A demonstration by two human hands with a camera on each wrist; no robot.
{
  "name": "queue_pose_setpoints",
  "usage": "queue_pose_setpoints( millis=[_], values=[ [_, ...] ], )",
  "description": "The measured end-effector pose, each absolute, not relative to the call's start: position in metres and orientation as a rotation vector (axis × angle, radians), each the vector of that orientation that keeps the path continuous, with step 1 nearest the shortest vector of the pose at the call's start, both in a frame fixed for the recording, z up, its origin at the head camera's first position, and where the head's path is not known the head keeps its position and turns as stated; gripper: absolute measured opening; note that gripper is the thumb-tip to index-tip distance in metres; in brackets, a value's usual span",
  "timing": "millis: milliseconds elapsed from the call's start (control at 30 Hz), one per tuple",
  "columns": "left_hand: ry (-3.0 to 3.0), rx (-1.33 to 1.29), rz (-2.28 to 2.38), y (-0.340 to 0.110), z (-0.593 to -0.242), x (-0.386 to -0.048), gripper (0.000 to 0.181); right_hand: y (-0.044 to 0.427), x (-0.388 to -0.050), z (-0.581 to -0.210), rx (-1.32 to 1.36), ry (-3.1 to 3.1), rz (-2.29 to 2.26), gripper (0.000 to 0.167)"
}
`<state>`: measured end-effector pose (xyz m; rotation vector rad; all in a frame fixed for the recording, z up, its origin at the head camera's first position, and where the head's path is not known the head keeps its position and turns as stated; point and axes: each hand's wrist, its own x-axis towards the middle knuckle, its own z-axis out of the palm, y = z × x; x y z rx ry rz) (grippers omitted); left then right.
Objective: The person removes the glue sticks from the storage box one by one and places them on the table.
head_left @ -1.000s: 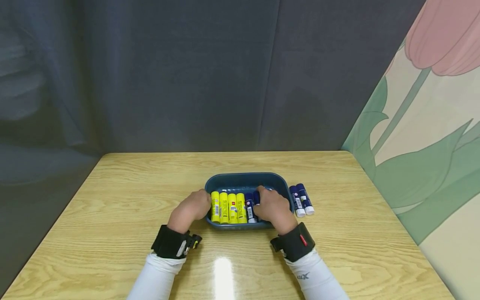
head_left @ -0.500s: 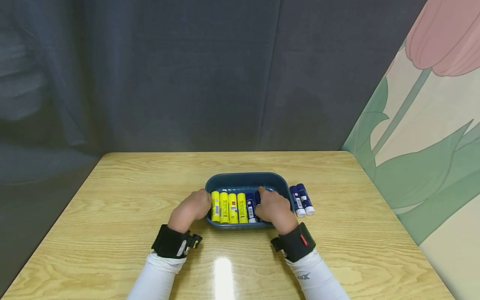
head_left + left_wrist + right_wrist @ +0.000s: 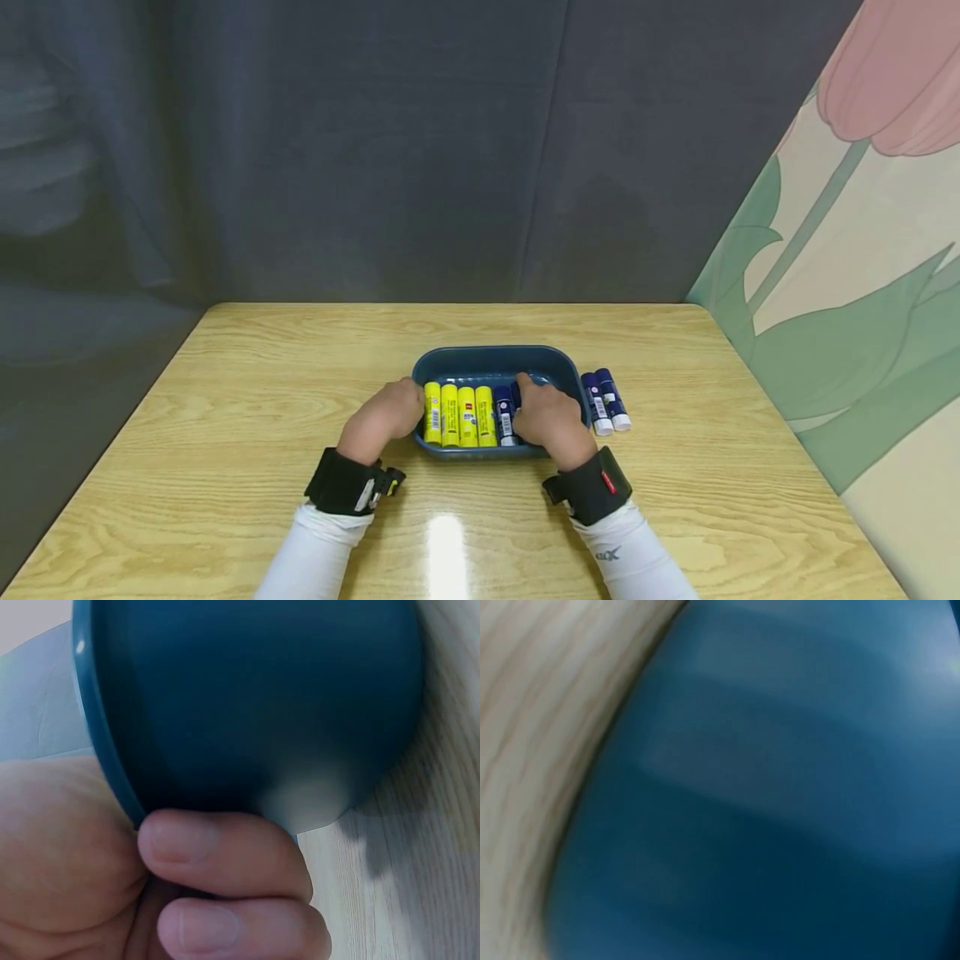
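Observation:
A dark blue oblong container [image 3: 480, 455] sits on the table with a side-by-side row of glue sticks in it. Several yellow glue sticks [image 3: 467, 418] fill the left part, and a dark blue glue stick [image 3: 503, 412] lies to their right. My left hand [image 3: 381, 419] grips the container's left end, with curled fingers [image 3: 225, 851] at its rim in the left wrist view. Reaching inside at the right, my right hand [image 3: 552, 417] holds another dark blue glue stick [image 3: 515, 394], mostly hidden by the hand. Only the container's outer wall [image 3: 780, 780] and the table show in the right wrist view.
Two dark blue glue sticks with white ends, a nearer one [image 3: 597, 404] and a farther one [image 3: 613, 400], lie just right of the container. A dark curtain [image 3: 405, 167] hangs behind the wooden table [image 3: 247, 400]. A flower-patterned wall [image 3: 862, 333] borders the right side.
The dark blue glue stick beside the yellow ones has shifted very slightly to the right. Both hands stay at the container in nearly the same pose.

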<state>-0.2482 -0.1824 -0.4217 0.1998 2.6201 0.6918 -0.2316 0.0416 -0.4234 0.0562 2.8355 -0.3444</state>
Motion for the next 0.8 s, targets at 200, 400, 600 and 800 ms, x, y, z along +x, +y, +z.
queue_pose_setpoints(
  millis=[200, 400, 600, 800],
  values=[
    [2.628, 0.212, 0.681, -0.1827, -0.421, -0.2477, 0.027, 0.0419, -0.2315, -0.4222, 0.047, 2.828, -0.342, 0.068],
    [2.62, 0.203, 0.686, -0.1831, -0.42, -0.2479, 0.027, 0.0413, -0.2321, -0.4225, 0.035, 2.826, -0.341, 0.067],
    [2.621, 0.204, 0.672, -0.1827, -0.42, -0.2486, 0.027, 0.0416, -0.2333, -0.4241, 0.026, 2.828, -0.339, 0.067],
    [2.615, 0.195, 0.685, -0.1822, -0.4195, -0.2483, 0.026, 0.0415, -0.2339, -0.4244, 0.023, 2.826, -0.328, 0.066]
  ],
)
